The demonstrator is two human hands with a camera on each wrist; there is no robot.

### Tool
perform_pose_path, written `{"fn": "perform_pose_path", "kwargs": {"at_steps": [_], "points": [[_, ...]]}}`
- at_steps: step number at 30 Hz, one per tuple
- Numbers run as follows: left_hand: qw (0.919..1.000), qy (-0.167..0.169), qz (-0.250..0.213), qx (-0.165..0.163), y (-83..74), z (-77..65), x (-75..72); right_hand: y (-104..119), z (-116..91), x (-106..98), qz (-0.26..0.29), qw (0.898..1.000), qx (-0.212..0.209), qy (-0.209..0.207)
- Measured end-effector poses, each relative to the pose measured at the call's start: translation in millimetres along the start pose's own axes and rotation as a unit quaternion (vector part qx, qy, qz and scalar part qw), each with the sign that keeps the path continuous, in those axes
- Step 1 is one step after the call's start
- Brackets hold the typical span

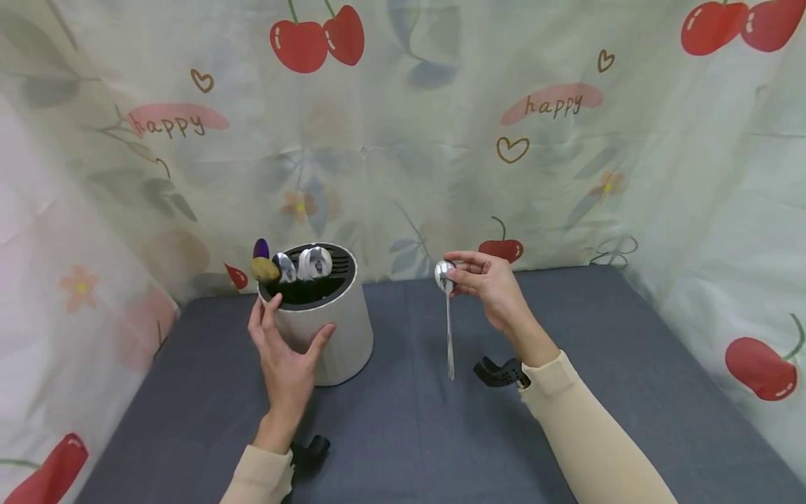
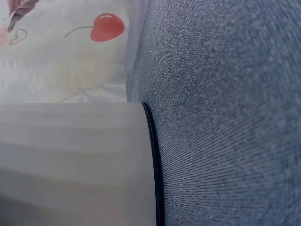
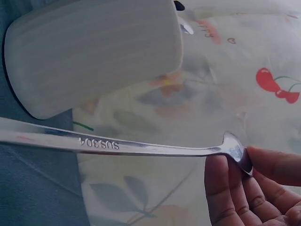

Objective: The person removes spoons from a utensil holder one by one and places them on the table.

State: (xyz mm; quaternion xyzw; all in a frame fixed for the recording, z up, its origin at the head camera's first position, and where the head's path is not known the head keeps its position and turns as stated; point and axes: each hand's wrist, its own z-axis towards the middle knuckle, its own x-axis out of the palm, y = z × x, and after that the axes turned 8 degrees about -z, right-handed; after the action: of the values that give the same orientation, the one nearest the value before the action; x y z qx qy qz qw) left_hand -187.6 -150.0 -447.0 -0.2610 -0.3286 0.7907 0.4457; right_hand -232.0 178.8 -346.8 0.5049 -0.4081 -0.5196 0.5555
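Your right hand (image 1: 488,288) pinched the silver metal spoon (image 3: 117,146) by its bowl, likely so its handle pointed down, right of the white cylindrical holder (image 1: 336,339). Your left hand (image 1: 283,360) spread against that holder, probably steadying it.

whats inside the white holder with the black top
Silver spoon heads, a gold-coloured head and a purple head stick up out of the holder. Below its black top, the wall covers everything, so the lower ends cannot be seen.

Pale holder (image 2: 80,165), probably, on grey cloth (image 2: 225,117)
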Motion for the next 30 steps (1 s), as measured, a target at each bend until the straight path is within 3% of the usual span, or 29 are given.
{"fn": "perform_pose_path", "kwargs": {"at_steps": [22, 30], "points": [[1.0000, 0.001, 0.005, -0.004, -0.5, -0.7, -1.6, -58.9, 1.5, 17.8, 0.012, 0.998, 0.066, -0.011], [1.0000, 0.001, 0.001, 0.000, 0.5, 0.1, -0.9, -81.9, 3.3, 18.6, -0.009, 0.992, 0.123, 0.005]]}}
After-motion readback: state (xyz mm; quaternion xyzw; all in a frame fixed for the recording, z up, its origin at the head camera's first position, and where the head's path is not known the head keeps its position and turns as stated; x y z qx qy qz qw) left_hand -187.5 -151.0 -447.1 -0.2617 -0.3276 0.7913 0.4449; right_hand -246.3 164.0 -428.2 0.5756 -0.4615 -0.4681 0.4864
